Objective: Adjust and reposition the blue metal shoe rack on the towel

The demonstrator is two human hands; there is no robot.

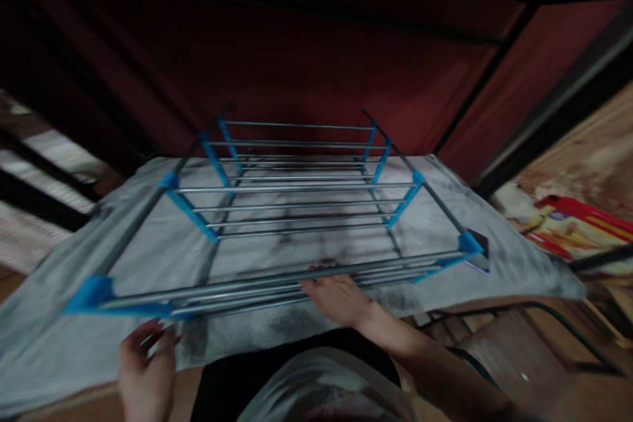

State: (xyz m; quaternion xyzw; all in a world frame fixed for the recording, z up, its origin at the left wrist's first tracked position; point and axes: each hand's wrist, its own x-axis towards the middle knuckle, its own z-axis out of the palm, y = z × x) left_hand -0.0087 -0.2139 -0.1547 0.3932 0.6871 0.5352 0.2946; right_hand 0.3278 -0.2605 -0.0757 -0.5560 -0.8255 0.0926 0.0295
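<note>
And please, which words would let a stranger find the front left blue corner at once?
On the grey cloth is a metal rack. Follow its front rail to the left end. Unlike the other blue pieces, this corner sits nearest the left hand.

Dim light, dark red panelled backdrop [316, 66] fading near-black above, soft shadows on pale grey fabric [297, 252], faint sheen along silvery metal bars [297, 188], overall blur, wide-angle stretching (plainest toward the sides)
</note>
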